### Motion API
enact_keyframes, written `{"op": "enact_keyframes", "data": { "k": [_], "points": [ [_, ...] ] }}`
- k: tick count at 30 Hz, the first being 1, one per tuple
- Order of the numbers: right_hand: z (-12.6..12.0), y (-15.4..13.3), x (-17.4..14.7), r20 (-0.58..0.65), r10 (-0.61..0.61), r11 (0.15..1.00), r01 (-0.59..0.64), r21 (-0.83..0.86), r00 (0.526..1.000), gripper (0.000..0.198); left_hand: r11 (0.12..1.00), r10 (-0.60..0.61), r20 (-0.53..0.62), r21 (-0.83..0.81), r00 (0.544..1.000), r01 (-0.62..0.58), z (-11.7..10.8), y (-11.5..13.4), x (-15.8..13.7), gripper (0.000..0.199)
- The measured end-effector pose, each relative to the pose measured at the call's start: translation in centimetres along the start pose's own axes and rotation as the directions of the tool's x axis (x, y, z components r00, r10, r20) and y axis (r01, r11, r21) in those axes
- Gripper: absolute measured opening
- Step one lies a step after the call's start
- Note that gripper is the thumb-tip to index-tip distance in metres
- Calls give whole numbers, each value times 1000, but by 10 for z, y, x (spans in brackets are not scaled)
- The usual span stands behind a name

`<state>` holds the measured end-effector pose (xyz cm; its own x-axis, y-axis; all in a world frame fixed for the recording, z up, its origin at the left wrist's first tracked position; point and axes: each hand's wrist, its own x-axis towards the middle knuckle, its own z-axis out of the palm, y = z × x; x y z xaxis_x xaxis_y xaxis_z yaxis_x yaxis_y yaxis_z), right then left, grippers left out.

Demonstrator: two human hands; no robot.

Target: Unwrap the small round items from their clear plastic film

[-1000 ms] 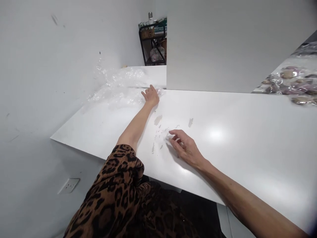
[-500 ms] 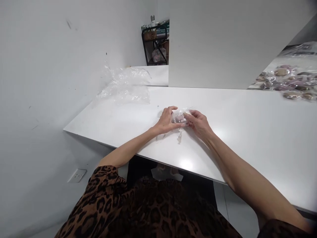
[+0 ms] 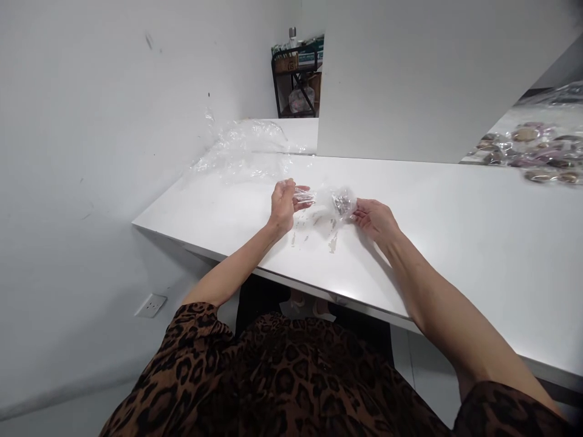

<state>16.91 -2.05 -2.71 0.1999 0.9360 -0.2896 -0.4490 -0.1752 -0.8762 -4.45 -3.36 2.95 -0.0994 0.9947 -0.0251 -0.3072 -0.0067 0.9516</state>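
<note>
Between my hands, just over the white table (image 3: 455,243), a clear plastic bag (image 3: 322,197) is stretched sideways. A small dark, shiny item (image 3: 344,201) shows inside its right end; its kind is not clear. My left hand (image 3: 285,205) is closed on the gathered, twisted left end of the bag. My right hand (image 3: 376,220) pinches the bag's right end, beside the wrapped item. Small brownish patches (image 3: 333,243) mark the tabletop beneath.
Loose clear plastic bags (image 3: 246,149) lie at the table's back left, against the wall. Several wrapped round items (image 3: 537,149) are at the back right, by a grey upright panel (image 3: 392,79). A black shelf rack (image 3: 296,79) holds boxes behind. A wall socket (image 3: 151,305) is below left.
My left hand has pulled away leftward and closed on the bag's end, drawing the plastic out. The wrapped item stays by my right hand. The view has shifted slightly.
</note>
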Motion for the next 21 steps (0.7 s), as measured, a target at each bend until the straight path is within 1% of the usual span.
{"op": "enact_keyframes", "data": {
  "k": [2, 4, 6, 8, 9, 10, 11, 13, 14, 15, 17, 18, 19, 20, 21],
  "points": [
    [-1, 1, -1, 15, -76, 995, 76, -66, 997, 28, 999, -41, -22, -31, 999, 40, 2, 5, -5, 20],
    [-1, 2, -5, 77, -194, 967, 204, -152, 978, 33, 996, -61, -41, -61, 997, 59, 3, 4, -10, 24],
    [0, 2, -11, 202, -273, 914, 319, -250, 941, 40, 994, -61, -47, -92, 997, 56, 3, 2, -12, 24],
    [0, 4, -15, 326, -285, 861, 390, -326, 901, 47, 990, -37, -52, -139, 998, 30, 2, 4, -8, 25],
    [0, 5, -16, 361, -278, 840, 408, -359, 890, 51, 986, -17, -59, -169, 998, 7, 1, 6, -3, 26],
    [-1, 6, -16, 371, -267, 825, 410, -389, 889, 54, 979, 5, -73, -201, 997, -20, 0, 9, 3, 27],
    [-2, 7, -15, 360, -251, 818, 396, -417, 898, 56, 972, 24, -94, -229, 995, -45, -1, 12, 9, 30],
    [-5, 10, -12, 319, -185, 836, 319, -447, 930, 58, 970, 27, -136, -235, 990, -59, -6, 16, 20, 40],
    [-5, 11, -10, 305, -136, 855, 267, -445, 943, 58, 979, 7, -157, -198, 988, -39, -9, 16, 23, 46],
    [-5, 12, -8, 297, -89, 874, 217, -435, 951, 55, 992, -18, -175, -127, 984, -5, -13, 13, 23, 55],
    [-3, 12, -7, 288, -26, 901, 147, -408, 957, 46, 992, -27, -190, 115, 981, 49, -20, 0, 17, 71],
    [-2, 11, -8, 274, -20, 911, 131, -391, 962, 42, 962, 8, -164, 271, 986, 37, -22, -8, 10, 73],
    [-1, 9, -10, 257, -26, 919, 124, -373, 966, 40, 903, 58, -103, 431, 993, -8, -24, -17, 3, 69],
    [0, 7, -13, 246, -36, 926, 125, -357, 969, 41, 816, 100, -15, 573, 995, -73, -25, -26, -4, 61],
    [1, 5, -16, 251, -47, 927, 136, -349, 967, 44, 715, 117, 90, 684, 989, -147, -24, -34, -11, 51]
  ]
}}
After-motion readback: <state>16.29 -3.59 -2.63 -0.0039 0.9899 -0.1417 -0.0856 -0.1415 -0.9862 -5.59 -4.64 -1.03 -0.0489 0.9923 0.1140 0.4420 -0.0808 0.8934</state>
